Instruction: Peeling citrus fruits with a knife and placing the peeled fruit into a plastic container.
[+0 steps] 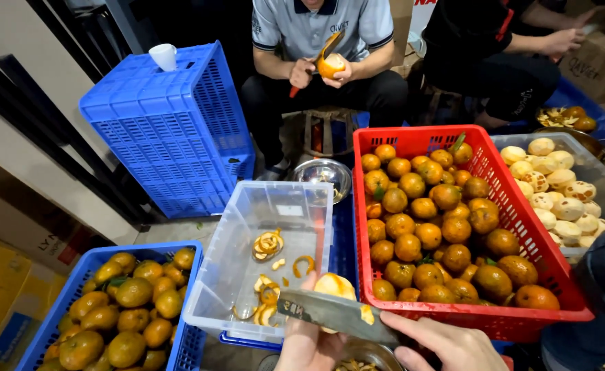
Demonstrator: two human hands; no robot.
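Bottom center: left hand (309, 347) cups a half-peeled orange (333, 287), right hand (446, 347) grips the knife (337, 316), blade lying crosswise pointing left, just under it.

Both hands low: left hand (309, 343) cupped closed, right hand (446, 347) gripping.

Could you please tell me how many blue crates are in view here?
3: an upturned blue crate at upper left with a white cup on it, one of oranges at lower left, and one under the clear bin, mostly hidden. Others may be hidden.
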